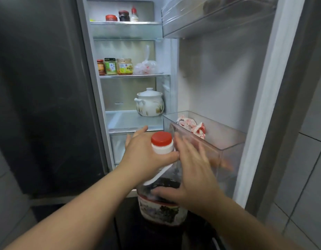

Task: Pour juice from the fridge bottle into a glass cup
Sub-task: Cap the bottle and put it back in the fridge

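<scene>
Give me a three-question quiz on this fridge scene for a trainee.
1. Which hand grips the neck of the juice bottle? A) left B) right C) neither
2. True or false: the bottle's red cap is off.
3. Fill in: the white ceramic pot stands on a fridge ____.
Key: 1 A, the left hand; 2 false, it is on; 3 shelf.
</scene>
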`<state>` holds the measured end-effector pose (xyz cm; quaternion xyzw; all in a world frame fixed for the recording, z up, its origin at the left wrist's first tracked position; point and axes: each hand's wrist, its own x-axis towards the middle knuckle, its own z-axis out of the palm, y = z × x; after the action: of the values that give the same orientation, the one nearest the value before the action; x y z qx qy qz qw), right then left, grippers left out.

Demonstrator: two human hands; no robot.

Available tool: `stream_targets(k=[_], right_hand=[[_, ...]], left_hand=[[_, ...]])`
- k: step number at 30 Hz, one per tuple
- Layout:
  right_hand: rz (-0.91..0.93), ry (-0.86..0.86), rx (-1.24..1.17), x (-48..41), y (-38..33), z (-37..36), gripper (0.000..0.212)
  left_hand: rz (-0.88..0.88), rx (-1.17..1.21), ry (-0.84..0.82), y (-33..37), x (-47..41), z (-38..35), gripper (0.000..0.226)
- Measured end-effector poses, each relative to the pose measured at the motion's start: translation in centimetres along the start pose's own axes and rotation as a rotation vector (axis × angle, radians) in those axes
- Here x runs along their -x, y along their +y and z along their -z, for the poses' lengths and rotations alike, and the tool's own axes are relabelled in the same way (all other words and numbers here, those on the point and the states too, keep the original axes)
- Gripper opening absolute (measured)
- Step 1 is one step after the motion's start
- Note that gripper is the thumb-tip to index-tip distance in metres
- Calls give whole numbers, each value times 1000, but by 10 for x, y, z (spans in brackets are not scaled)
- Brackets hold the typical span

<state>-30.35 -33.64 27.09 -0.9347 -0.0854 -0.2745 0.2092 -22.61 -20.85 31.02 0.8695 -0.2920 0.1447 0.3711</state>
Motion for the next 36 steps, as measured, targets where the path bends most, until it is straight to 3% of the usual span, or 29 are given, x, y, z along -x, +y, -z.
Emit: stream_targets(k=[4,8,10,13,16,20,24,26,29,33,36], right_hand=[[-159,-14,-278,-28,-7,-16,140],[-112,-246,-361,-64,-7,-28,145],[-61,-257,-277,-79,-9,-37,137],[6,-71,-237,-104,-15,-62,100],[-4,41,-504,-128,-17,-85,78],[-34,184,-710,-163,-18,-108,58],[-35,276,-582,-198,-20,-116,36],[-54,314,-475,-215,-20,-122,41],[-51,392,-314,-242,-19,-129,48],[-82,505,-228,-280,-9,-130,52],[-89,536,-147,-307,-6,-133,56]], left_hand=[[19,37,7,-10,-4,16,32],[-38,21,-13,-36,-15,27,66],[-59,16,7,-51,-23,30,67],[-46,21,19,-74,-37,35,78],[-23,-46,10,-89,-58,40,95],[-32,-68,-67,-114,-93,48,80],[-76,-104,-66,-140,-125,55,109],[-132,-132,-32,-153,-141,62,118],[-244,-302,84,-177,-165,77,111],[-306,-610,342,-213,-198,93,73],[-290,-982,242,-227,-219,92,70]])
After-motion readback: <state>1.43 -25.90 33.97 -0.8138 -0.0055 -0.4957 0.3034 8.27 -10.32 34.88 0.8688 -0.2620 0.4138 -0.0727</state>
